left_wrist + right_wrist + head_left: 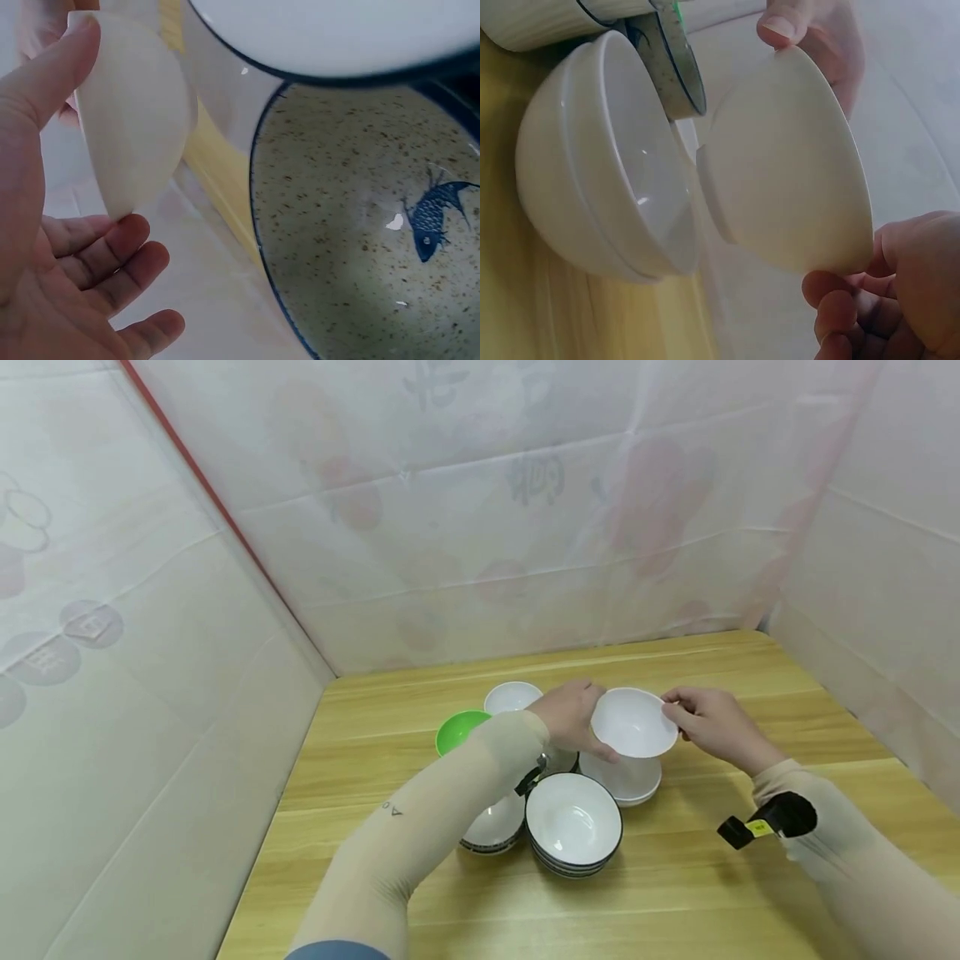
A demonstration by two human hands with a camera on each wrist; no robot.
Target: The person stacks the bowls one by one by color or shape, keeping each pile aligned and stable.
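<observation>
A plain white bowl (634,723) is held up between both hands, just above a stack of white bowls (626,778). My left hand (573,717) grips its left side, thumb (69,66) at the rim and fingertips at the opposite edge in the left wrist view. On the other side, my right hand (708,724) pinches the rim between thumb and fingers. The right wrist view shows the held bowl (787,165) tilted, its foot facing the stacked bowls (570,172) with a gap between.
Nearest me stands a stack of dark-rimmed white bowls (573,818), with another patterned stack (495,824) to its left. Behind the left forearm are a green bowl (457,731) and a small white bowl (512,695). A speckled bowl with a blue fish (360,217) sits near the left hand.
</observation>
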